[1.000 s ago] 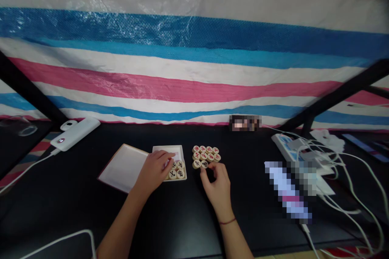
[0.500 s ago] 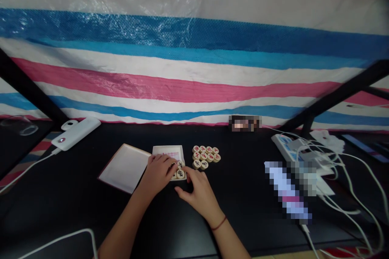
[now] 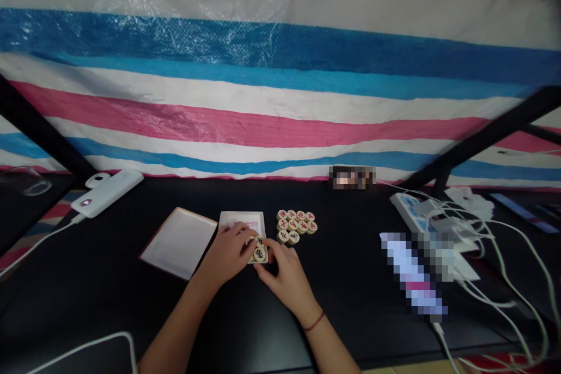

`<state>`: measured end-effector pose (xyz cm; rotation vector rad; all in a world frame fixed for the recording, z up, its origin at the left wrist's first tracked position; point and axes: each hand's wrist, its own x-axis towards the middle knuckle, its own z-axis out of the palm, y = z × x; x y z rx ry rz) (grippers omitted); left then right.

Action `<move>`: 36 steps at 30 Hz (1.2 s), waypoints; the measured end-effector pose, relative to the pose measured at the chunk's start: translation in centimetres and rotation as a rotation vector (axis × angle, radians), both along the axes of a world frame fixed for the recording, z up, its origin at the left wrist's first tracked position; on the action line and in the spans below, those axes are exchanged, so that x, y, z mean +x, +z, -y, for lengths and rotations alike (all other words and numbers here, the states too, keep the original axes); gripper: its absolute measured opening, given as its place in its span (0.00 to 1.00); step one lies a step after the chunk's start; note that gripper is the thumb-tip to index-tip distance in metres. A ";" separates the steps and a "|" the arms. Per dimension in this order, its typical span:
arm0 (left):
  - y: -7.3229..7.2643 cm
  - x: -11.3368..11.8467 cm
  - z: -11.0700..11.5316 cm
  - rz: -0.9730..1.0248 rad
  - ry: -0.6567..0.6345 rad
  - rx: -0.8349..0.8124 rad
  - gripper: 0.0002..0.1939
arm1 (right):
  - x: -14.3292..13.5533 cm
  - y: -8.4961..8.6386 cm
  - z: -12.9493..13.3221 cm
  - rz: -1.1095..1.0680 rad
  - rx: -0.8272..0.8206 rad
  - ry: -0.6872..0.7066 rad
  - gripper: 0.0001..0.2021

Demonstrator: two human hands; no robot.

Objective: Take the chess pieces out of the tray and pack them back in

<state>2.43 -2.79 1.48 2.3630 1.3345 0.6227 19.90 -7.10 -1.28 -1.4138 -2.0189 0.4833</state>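
A small white box (image 3: 242, 216) holds several round Chinese chess pieces with black characters, one of them a horse-like character piece (image 3: 259, 253) at the near right corner. My left hand (image 3: 230, 248) reaches over the box's left side, its bent fingertips closed on a chess piece (image 3: 250, 241) inside; the fingers partly cover it. At the box's near right corner is my right hand (image 3: 284, 272), thumb at the front edge and fingers at the right side, gripping it. Beside the box, several chess pieces (image 3: 293, 225) lie in rows, most red, two black in the front row.
The open box lid (image 3: 179, 242) lies left of the box. A white power bank (image 3: 107, 193) with a cable sits farther left. On the right are a phone (image 3: 412, 274), a power strip (image 3: 409, 207) and tangled white cables. A striped sheet (image 3: 280, 105) hangs behind the black table.
My left fingers have shifted slightly right over the pieces in the box. My right thumb has moved up to the box's front edge. The rows of pieces outside look the same.
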 end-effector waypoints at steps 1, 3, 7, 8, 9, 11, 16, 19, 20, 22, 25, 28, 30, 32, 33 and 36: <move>0.0 0.0 0.0 0.010 -0.008 -0.004 0.11 | 0.0 0.0 0.0 -0.001 0.002 -0.001 0.18; -0.1 0.1 -0.1 0.034 -0.016 -0.010 0.11 | 0.0 0.0 0.0 0.006 0.007 0.001 0.18; -0.7 0.0 -0.4 0.125 0.018 0.015 0.11 | 0.0 0.1 0.0 0.028 0.017 0.015 0.18; -0.8 -0.1 -0.4 0.167 0.055 0.031 0.11 | 0.0 0.2 0.0 0.014 0.033 0.011 0.18; -0.9 -0.1 -0.5 0.216 0.101 0.045 0.11 | -0.1 0.2 0.0 -0.010 0.058 0.004 0.18; -0.8 0.1 -0.4 0.328 0.180 0.040 0.10 | -0.1 0.2 0.0 -0.076 0.128 -0.022 0.17; 0.5 1.7 0.7 0.571 0.055 -0.144 0.08 | -0.1 0.1 0.1 -0.200 0.251 -0.073 0.14; 0.7 2.7 1.2 0.595 -0.014 -0.176 0.08 | 0.0 0.0 0.2 -0.243 0.279 -0.104 0.11; 0.6 2.9 1.3 0.595 -0.027 -0.181 0.08 | 0.1 0.0 0.2 -0.249 0.291 -0.112 0.10; 0.5 3.0 1.3 0.594 -0.035 -0.198 0.09 | 0.2 -0.1 0.3 -0.250 0.311 -0.123 0.10; 0.3 2.8 1.3 0.553 -0.049 -0.218 0.10 | 0.3 -0.1 0.2 -0.251 0.322 -0.124 0.10; 0.4 2.6 1.4 0.485 -0.089 -0.218 0.14 | 0.4 0.0 0.2 -0.242 0.311 -0.121 0.10; 0.4 2.6 1.4 0.461 -0.068 -0.201 0.14 | 0.5 0.1 0.2 -0.227 0.297 -0.128 0.10; 0.3 2.5 1.4 0.456 -0.007 -0.162 0.15 | 0.8 0.1 0.1 -0.222 0.298 -0.170 0.09; 0.2 2.4 1.3 0.457 0.029 -0.136 0.15 | 1.1 0.1 0.1 -0.227 0.306 -0.209 0.09; 0.0 1.8 0.9 0.459 0.129 -0.062 0.16 | 2.4 0.0 -0.2 -0.248 0.312 -0.360 0.10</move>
